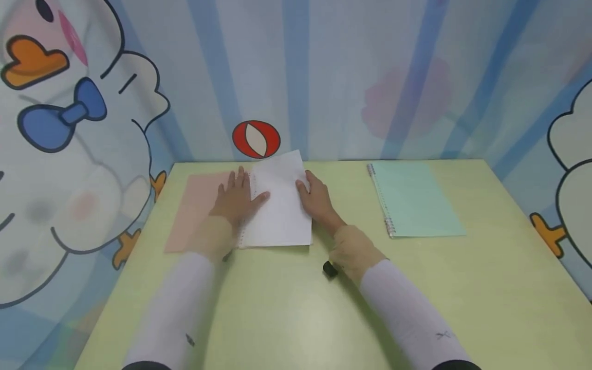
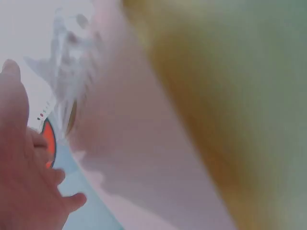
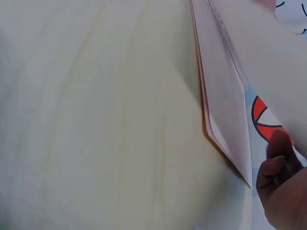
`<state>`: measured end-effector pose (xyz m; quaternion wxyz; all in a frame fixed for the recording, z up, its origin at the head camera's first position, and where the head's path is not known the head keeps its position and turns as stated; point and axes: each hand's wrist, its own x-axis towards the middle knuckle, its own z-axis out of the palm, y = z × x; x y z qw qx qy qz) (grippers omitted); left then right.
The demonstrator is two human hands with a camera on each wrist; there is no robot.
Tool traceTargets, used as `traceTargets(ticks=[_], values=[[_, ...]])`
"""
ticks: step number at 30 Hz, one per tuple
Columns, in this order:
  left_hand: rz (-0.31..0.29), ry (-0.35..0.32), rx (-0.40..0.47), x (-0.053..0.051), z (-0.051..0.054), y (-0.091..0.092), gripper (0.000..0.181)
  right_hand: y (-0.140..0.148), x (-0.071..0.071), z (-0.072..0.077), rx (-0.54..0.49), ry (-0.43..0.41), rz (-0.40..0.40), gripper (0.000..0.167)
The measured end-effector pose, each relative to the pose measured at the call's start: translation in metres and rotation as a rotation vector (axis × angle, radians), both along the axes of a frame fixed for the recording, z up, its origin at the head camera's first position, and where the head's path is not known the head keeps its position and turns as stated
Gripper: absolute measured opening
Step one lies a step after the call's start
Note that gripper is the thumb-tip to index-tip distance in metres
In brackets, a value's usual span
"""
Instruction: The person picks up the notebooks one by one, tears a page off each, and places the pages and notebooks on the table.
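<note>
An open notebook with white pages [image 1: 279, 210] and a pink cover [image 1: 189, 210] lies at the back left of the table. Across its spiral binding the left hand [image 1: 236, 200] rests flat, fingers spread, thumb over the white page. The right hand [image 1: 318, 199] pinches the right edge of a raised white page between thumb and fingers. In the right wrist view that page [image 3: 268, 52] stands lifted, the right hand [image 3: 285, 187] at its edge. In the left wrist view the left hand [image 2: 29, 167] is beside the binding [image 2: 72, 72].
A closed green spiral notebook [image 1: 418, 198] lies at the back right of the pale table [image 1: 287, 308]. A small black object [image 1: 330, 270] sits near the right wrist. Printed fabric [image 1: 337, 77] hangs behind the table.
</note>
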<state>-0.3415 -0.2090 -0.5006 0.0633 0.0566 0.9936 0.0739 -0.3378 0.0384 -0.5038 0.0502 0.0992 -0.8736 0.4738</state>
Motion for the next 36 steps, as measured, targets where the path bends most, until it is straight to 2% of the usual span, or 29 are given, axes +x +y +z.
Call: traceTargets(ticks=[6, 9, 11, 14, 19, 23, 31, 36], values=[[-0.077, -0.061, 0.010, 0.042, 0.016, -0.005, 0.106, -0.005, 0.009, 0.011, 0.027, 0.073, -0.045, 0.051], [-0.117, -0.087, -0.011, 0.052, 0.015, -0.004, 0.104, -0.006, 0.012, 0.012, 0.024, 0.119, -0.062, 0.044], [-0.139, -0.096, -0.025, 0.053, 0.011, -0.002, 0.103, -0.006, 0.015, 0.011, 0.017, 0.152, -0.069, 0.037], [-0.141, -0.097, -0.038, 0.052, 0.003, -0.003, 0.102, -0.008, 0.018, 0.006, 0.009, 0.182, -0.076, 0.030], [-0.145, -0.059, -0.004, 0.051, -0.004, -0.005, 0.097, -0.010, 0.025, 0.002, -0.028, 0.186, -0.132, 0.030], [-0.145, -0.052, -0.013, 0.050, -0.003, -0.004, 0.092, -0.008, 0.029, 0.003, -0.031, 0.174, -0.171, 0.029], [-0.141, -0.053, -0.054, 0.048, -0.005, -0.005, 0.086, 0.004, 0.035, 0.008, -0.038, 0.117, -0.190, 0.032], [-0.127, -0.062, -0.054, 0.049, -0.003, -0.005, 0.086, 0.022, 0.032, 0.016, -0.066, 0.059, -0.156, 0.041]])
